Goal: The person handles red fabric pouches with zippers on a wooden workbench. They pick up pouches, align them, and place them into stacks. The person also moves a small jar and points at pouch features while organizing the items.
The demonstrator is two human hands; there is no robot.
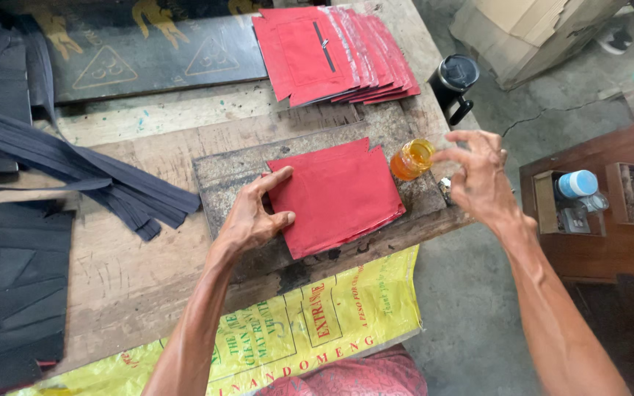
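Note:
My left hand (254,216) rests on the left edge of a small stack of red fabric pieces (339,194), thumb and forefinger pressing it onto a worn grey board (218,176). To the right of the stack stands a small open jar of orange-yellow liquid (412,159). My right hand (478,176) hovers beside the jar with fingers spread, fingertips close to its rim, holding nothing that I can see.
A fanned pile of red pieces with a zipper (335,51) lies at the back of the wooden table (133,271). Black fabric strips (75,176) lie at left. A black mug (453,84) stands at the right edge. A yellow sack (310,323) hangs at front. A brown cabinet (603,213) stands right.

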